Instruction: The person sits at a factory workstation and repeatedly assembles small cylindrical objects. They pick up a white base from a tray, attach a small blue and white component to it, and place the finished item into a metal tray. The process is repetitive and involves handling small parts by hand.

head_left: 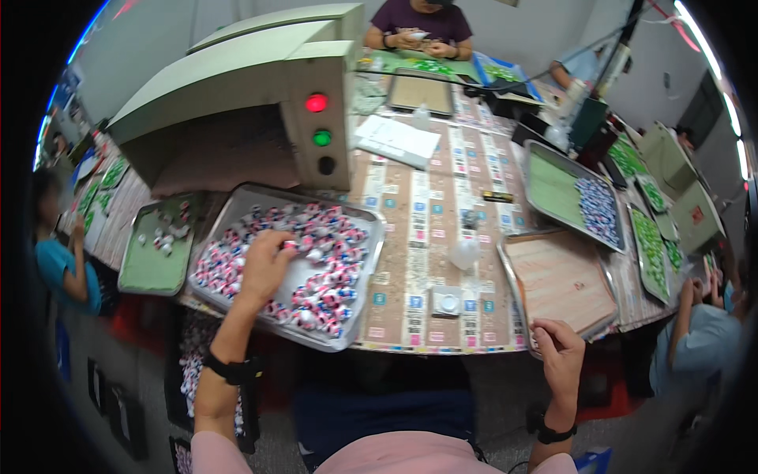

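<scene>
My left hand (267, 267) reaches over a metal tray (365, 304) heaped with small pink, white and blue pieces (322, 291). Its thumb and fingertips are closed on one such small piece (290, 246), above a gap in the pile where the tray's bottom shows. On the right, my right hand (562, 359) is raised by the table edge. Its fingers are pinched together at the near corner of a tray with a pale brown lining (557, 272). Whatever lies between those fingertips is too small to make out.
A pale machine (237, 95) with red and green lights stands behind the left tray. A green-lined tray (146, 261) holds several pieces at far left. A small bottle (463, 253) and white square dish (446, 302) stand mid-table. Another tray (545, 178) is back right. Other people sit around.
</scene>
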### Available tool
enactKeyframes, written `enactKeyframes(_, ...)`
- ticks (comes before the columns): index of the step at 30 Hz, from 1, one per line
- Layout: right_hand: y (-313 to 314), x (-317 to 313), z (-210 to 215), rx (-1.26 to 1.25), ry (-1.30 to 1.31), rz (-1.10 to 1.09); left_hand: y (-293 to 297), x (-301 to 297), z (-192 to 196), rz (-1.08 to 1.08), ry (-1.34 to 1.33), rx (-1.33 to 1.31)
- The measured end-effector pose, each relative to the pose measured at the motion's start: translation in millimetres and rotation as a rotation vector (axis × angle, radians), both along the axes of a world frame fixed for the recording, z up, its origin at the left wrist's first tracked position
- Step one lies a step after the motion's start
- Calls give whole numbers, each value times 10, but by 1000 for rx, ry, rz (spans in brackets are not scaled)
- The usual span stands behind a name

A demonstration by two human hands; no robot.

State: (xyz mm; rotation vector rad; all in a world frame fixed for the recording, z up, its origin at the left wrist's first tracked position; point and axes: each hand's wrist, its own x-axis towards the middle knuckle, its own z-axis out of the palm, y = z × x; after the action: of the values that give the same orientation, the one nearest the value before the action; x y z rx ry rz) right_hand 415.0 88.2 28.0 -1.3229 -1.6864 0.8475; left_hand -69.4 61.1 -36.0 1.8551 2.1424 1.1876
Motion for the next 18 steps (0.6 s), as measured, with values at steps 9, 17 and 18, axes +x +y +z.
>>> enactKeyframes(9,254,405,-111,147,-321,-116,-265,202,344,113,-537,44)
enactKeyframes(17,401,295,-172,9,-649,116,-674,1330,549,-203,-1593,-171)
enactKeyframes(18,427,281,-159,-19,-660,130,-733,1393,507,-284,-1651,-233)
